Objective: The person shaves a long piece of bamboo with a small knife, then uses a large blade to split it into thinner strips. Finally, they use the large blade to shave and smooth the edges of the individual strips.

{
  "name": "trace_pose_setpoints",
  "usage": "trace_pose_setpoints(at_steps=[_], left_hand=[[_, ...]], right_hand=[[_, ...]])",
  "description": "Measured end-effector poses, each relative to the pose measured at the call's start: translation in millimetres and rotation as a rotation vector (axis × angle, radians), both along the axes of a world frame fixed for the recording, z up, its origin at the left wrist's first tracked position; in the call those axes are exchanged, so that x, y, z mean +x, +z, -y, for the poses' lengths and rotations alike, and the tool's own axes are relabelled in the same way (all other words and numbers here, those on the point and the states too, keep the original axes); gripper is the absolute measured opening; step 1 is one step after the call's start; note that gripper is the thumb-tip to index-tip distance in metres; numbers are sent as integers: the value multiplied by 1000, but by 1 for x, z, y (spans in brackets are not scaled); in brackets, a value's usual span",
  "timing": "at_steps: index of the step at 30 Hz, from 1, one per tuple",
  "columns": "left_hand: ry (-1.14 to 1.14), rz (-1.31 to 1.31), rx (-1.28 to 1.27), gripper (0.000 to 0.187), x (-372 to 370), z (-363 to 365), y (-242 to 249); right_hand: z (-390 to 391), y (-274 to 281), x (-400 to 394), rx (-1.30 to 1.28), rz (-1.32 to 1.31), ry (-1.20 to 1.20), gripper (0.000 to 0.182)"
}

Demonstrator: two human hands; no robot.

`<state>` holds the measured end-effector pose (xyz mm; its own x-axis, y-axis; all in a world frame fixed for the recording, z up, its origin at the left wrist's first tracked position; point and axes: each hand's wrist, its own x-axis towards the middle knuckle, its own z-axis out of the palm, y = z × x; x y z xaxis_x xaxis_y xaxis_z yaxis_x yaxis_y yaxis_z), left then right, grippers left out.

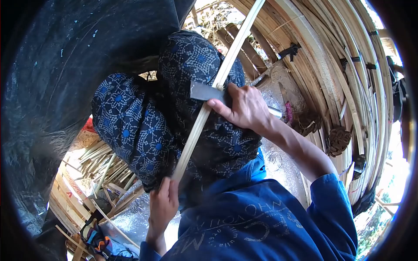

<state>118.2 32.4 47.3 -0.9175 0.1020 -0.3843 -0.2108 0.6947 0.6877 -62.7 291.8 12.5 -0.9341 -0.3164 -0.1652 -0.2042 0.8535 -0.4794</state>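
Holding a long bamboo strip (204, 115) across my knees, I have my left hand (162, 204) closed around its lower end and my right hand (244, 108) closed on the handle of a knife (207, 92), whose blade lies against the strip at about its middle. My two hands are well apart, one at each part of the strip. I judge that the work is somewhere in the middle: the blade stands half way along, so the upper part, which runs up and out of view, seems not yet worked, but I cannot tell how much of the lower part is already done. My knees are covered with a dark patterned cloth (130, 126), and no bench is under the strip, only my lap. Around me there are many curved bamboo slats (331, 78) bound together on the right, a heap of cut sticks (102, 167) on the ground at the left, and a silver sheet (130, 219) below.
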Motion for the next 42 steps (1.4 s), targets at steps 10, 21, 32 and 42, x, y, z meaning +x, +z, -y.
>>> trace_pose_setpoints(at_steps=[10, 21, 32, 42], left_hand=[[35, 17, -71, 20, 34, 26, 8], [-76, -262, 38, 17, -107, -74, -32], [-110, -306, -24, 16, -109, -66, -35], [-73, -237, -7, 19, -76, -47, -24]], right_hand=[[7, 10, 8, -5, 75, 12, 82], [-1, 12, 6, -20, 129, 45, 79], [-1, 10, -5, -1, 142, 113, 79], [6, 11, -5, 31, 32, 192, 84]])
